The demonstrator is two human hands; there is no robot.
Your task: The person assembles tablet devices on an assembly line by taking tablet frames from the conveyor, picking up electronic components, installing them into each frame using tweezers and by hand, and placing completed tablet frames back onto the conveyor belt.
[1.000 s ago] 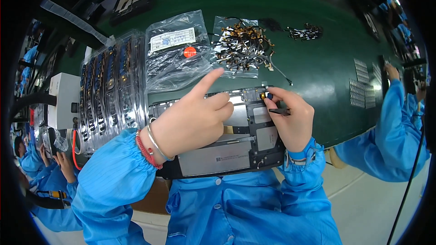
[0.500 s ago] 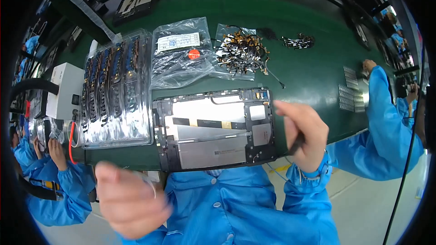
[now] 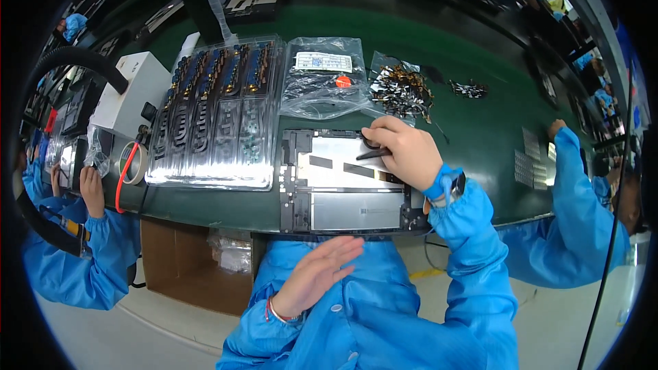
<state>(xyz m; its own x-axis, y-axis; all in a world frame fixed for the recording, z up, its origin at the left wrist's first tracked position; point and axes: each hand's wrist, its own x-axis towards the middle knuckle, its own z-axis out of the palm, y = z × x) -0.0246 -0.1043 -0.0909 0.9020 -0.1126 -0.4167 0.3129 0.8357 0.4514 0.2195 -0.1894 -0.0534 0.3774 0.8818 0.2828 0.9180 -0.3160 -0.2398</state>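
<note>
An opened tablet (image 3: 356, 210) with a black frame and silver inner plates lies along the table's near edge. Over its upper right part is my right hand (image 3: 411, 154), fingers pinched around a dark, thin tool that looks like black tweezers (image 3: 372, 155). The tool points left across the silver plate; whether its tip touches is unclear. My left hand (image 3: 325, 270) is just below the near edge, in front of my lap. Its fingers are stretched out, with nothing in them.
Left of the tablet stands a clear plastic tray (image 3: 212, 109) of small circuit parts. Behind lie a clear bag (image 3: 322, 85) and a pile of small cables (image 3: 401, 92). A white box (image 3: 133, 92), tape roll (image 3: 133, 162) and cardboard box (image 3: 192, 267) are left. Co-workers flank me.
My right hand has gone from beside the tablet's right edge to above its upper right. My left hand has moved right, toward the tablet's front. The whole view has shifted.
</note>
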